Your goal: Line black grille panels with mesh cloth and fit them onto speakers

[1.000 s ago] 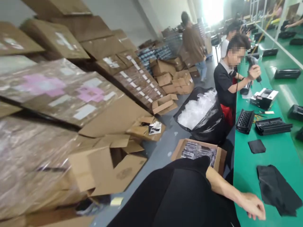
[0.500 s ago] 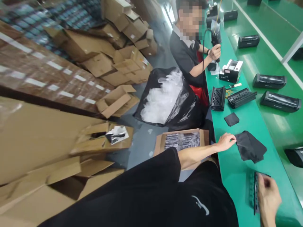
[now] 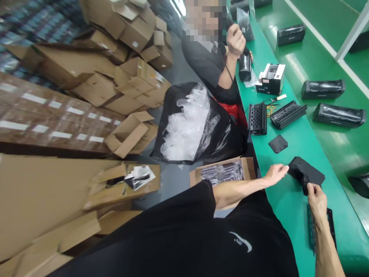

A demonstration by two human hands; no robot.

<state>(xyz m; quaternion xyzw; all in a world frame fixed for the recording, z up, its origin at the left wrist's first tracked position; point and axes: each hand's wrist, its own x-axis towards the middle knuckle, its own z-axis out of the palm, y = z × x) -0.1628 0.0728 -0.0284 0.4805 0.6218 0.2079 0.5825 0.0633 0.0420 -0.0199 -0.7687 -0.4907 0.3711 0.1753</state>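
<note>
A black short-sleeved T-shirt (image 3: 173,242) with a small curved white logo (image 3: 240,241).

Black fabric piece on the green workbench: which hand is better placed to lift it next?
Probably the right hand: its fingers pinch the lower edge of the black fabric piece. The left hand only touches the other edge.
</note>
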